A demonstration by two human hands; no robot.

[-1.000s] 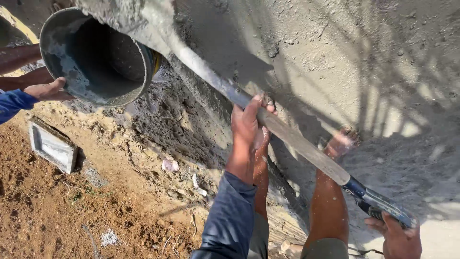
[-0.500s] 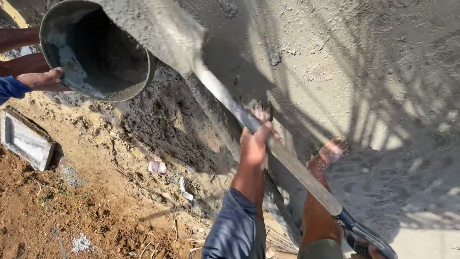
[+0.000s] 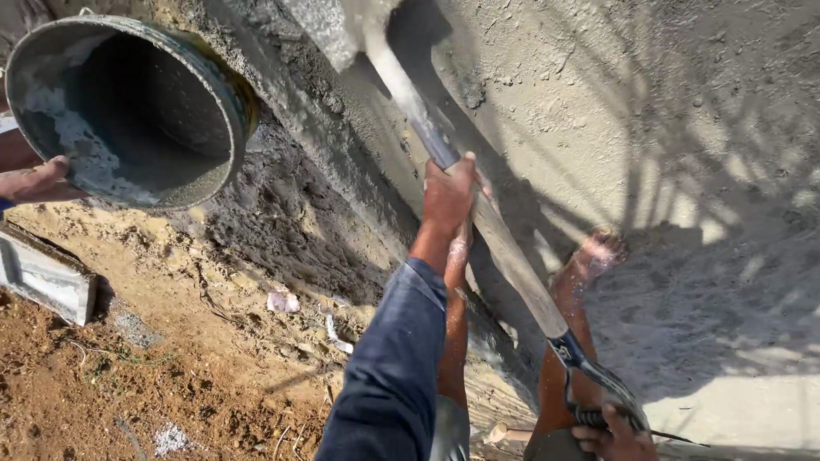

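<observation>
My left hand [image 3: 448, 192] is wrapped around the middle of a long shovel shaft [image 3: 512, 269]. My right hand [image 3: 611, 435] grips the shovel's grip end at the bottom edge of the view. The shovel blade [image 3: 329, 30], loaded with wet grey cement, is raised at the top, just right of a round metal pan [image 3: 232, 94]. The pan is tilted with its open mouth facing me and has cement smeared inside. Another person's hand [image 3: 38, 181] holds the pan's lower left rim.
A wide bed of wet cement [image 3: 683, 128] fills the right side, and my bare legs stand in it, one foot [image 3: 598, 252] sunk at its edge. Brown loose soil [image 3: 128, 384] lies at the lower left, with a pale concrete block [image 3: 47, 277] at the left edge.
The loaded shovel blade has swung up and to the right of the pan's rim. My left hand has moved up the view with the shaft. The pan stays held at the left.
</observation>
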